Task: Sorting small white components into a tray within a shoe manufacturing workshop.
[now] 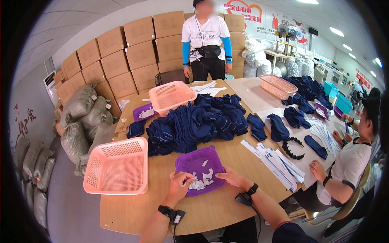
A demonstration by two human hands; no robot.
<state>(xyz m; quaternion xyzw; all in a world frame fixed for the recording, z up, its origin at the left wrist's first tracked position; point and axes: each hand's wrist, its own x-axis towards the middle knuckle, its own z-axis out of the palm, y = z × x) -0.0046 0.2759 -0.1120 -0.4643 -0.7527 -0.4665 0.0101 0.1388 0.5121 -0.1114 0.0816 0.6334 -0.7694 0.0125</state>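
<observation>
A purple plastic basket (192, 162) sits tilted at the table's near edge, with small white slips (197, 184) scattered across its bottom. My right hand (234, 178) grips its right rim, thumb over the edge. At the left rim, my left hand (180, 186) has its fingers bent together over the slips; what is between the fingertips is hidden. Just beyond the basket lies a large heap of navy-blue socks (190, 125). A pink perforated basket (117, 168) stands to the left of my hands.
Another pink basket (172, 95) and a small purple tray (144, 112) stand behind. Printed paper strips (275, 164) and a black braided band (292, 148) lie right. A seated person (344, 162) works there; another person (206, 40) stands across the table. Cartons (139, 52) line the wall.
</observation>
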